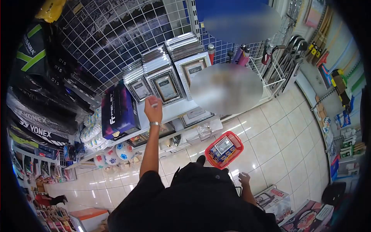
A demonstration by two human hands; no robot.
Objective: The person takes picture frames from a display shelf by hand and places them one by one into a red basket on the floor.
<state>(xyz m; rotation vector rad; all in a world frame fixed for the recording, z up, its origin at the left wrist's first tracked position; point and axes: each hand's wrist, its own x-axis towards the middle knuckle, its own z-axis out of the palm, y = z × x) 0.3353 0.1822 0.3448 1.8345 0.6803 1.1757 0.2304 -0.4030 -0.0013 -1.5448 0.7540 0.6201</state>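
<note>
Silver picture frames stand in stacked rows on a white shelf. My left hand (153,110) is raised at the shelf's front, by the lower edge of the small frame (140,89) and left of the medium frame (166,86). Its fingers are curled together; whether anything is between them is too small to tell. A larger frame (192,69) stands further right, partly covered by a blurred patch. My right hand (244,178) hangs low at my right side, fingers apart and holding nothing. A red basket (240,147) on the floor holds a small frame (224,145) and blue-yellow packs.
A dark purple box (119,112) lies left of the frames. Patterned balls (124,151) sit below it. Boxes (273,199) stand on the tiled floor at lower right. Racks of goods line both sides. A person in red (43,200) is far off at lower left.
</note>
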